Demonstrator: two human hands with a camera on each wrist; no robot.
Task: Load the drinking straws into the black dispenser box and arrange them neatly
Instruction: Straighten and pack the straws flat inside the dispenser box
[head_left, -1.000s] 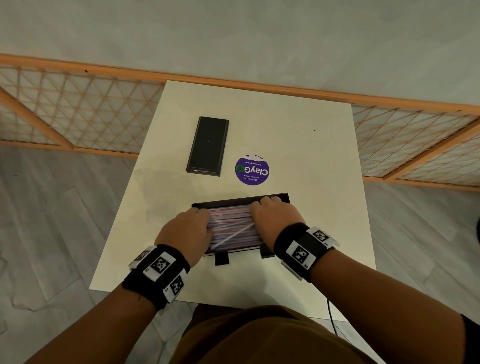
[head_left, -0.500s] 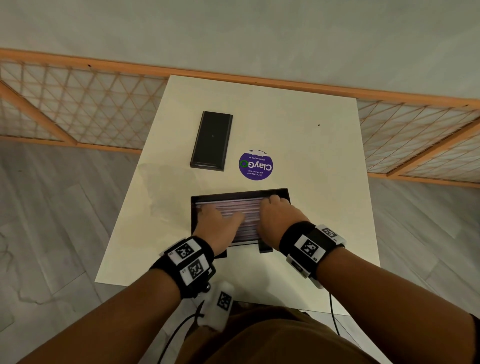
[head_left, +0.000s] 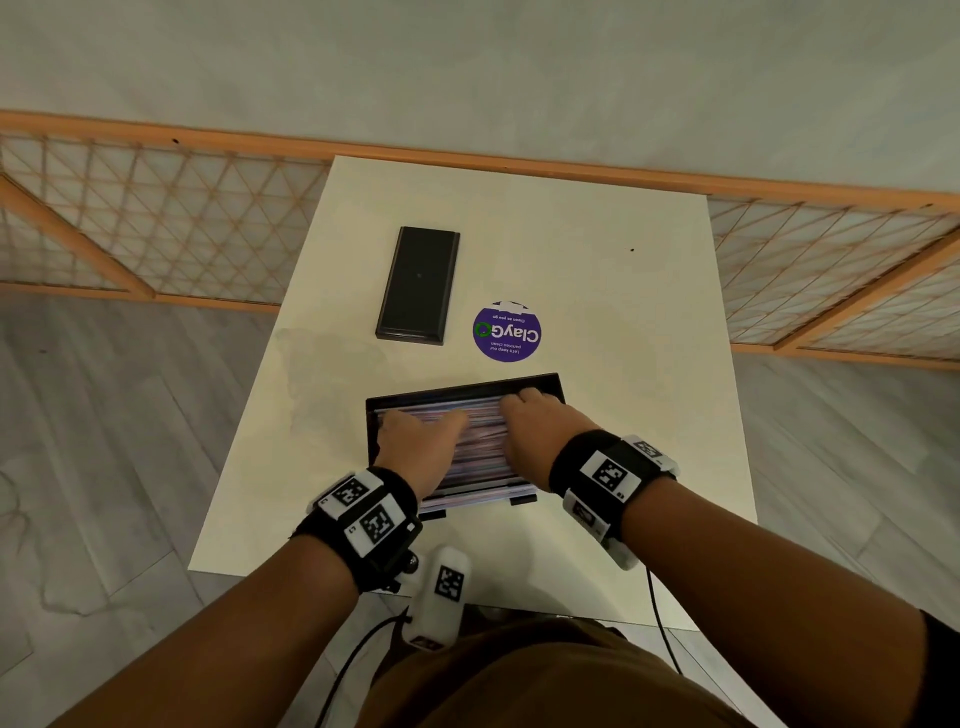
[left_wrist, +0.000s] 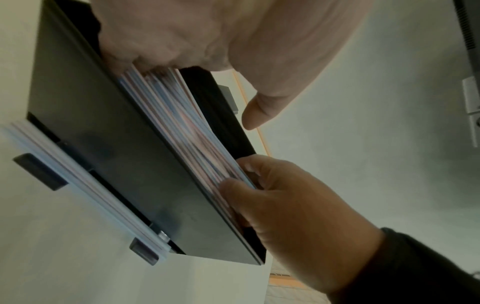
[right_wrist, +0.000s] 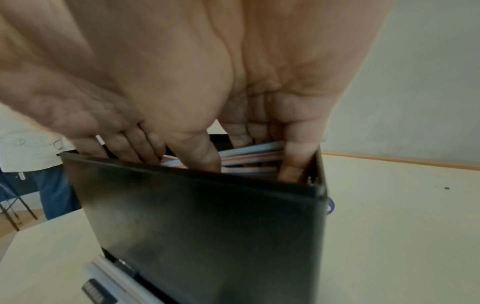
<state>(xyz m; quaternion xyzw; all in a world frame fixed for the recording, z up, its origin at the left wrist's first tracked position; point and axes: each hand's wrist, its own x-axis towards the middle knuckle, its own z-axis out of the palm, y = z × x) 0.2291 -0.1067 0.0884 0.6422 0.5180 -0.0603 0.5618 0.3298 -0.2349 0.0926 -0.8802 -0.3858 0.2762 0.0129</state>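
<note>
Both hands are pressing straws down in the box.
The left hand (head_left: 415, 447) and right hand (head_left: 535, 436) are resting released fingers (right_wrist: 145, 144) on the straws (head_left: 480, 441), lying inside the box (head_left: 462, 385) on the worktop (head_left: 597, 291).

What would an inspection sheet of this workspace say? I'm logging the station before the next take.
Surface: pale table, a faint stain near its left edge.
Job's things: open black box near the front edge; straws lie lengthwise inside, some showing at the front slot.
Clutter: black lid and round purple sticker behind the box.
Grippers: left hand and right hand both rest on the straws, fingers dipping inside the box.
Cables: black cables hang below the wristbands.
Surroundings: grey plank floor, wooden lattice screen, plain wall.
</note>
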